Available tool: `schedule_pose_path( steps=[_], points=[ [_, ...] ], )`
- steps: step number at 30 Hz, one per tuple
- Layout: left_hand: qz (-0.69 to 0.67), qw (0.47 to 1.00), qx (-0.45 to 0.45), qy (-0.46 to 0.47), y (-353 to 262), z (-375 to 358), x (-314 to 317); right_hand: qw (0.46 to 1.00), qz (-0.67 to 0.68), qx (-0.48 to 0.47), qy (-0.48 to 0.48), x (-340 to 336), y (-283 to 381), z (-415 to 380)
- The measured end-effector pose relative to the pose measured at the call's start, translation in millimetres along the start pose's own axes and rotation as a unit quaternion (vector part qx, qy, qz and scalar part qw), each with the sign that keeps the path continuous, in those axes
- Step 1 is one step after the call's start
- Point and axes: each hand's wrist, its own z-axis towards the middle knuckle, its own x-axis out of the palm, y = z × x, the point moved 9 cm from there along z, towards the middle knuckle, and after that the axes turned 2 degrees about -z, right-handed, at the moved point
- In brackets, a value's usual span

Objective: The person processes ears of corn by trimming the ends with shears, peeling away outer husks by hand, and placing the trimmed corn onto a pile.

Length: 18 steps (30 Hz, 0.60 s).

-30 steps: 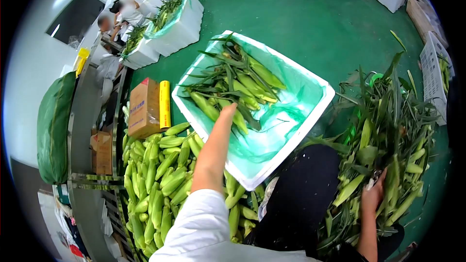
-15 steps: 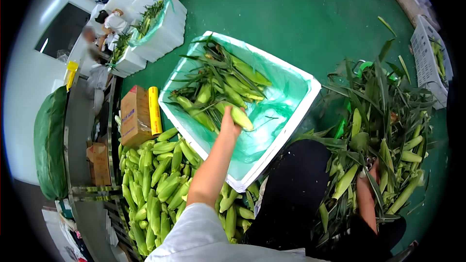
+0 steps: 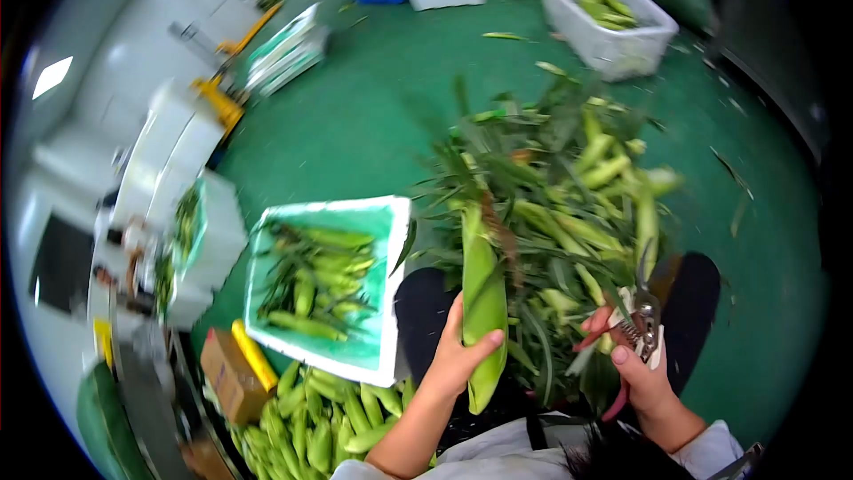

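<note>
My left hand [image 3: 464, 351] is wrapped round the lower part of an unpeeled ear of corn [image 3: 482, 307], which stands nearly upright between my knees with long leaves at its top. My right hand [image 3: 647, 384] grips pruning shears [image 3: 645, 320] with red handles and a bare coil spring. The blades point up and away, apart from the ear I hold. Beyond both hands lies a heap of corn ears and leaves [image 3: 569, 213]. On my left, a white foam box [image 3: 389, 302] lined with green plastic holds several leafy ears.
A pile of green corn ears [image 3: 320, 427] lies at lower left, beside a cardboard box [image 3: 233, 378] and a yellow roll [image 3: 254, 356]. A white crate [image 3: 613, 58] with corn stands at the back right. Other people [image 3: 133, 244] are at far left.
My left hand has left the foam box, where it held an ear, and now holds an ear before my knees. My right hand has raised the shears from the heap. The view has swung right.
</note>
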Motion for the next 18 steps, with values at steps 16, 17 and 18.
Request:
schedule_pose_path(
  steps=[16,17,18],
  points=[
    [0.481,0.859,0.062,0.162,-12.5,-29.2,85.8,0.937,-0.303,0.039,0.168,-56.3,-55.9,21.5],
    [0.392,0.899,-0.016,0.195,-7.9,-28.7,81.5,0.924,-0.345,0.013,0.163,-58.4,-52.6,25.9],
    [0.375,0.900,-0.015,0.221,-11.0,-27.0,79.7,0.917,-0.353,-0.005,0.188,-57.2,-51.1,27.1]
  ],
)
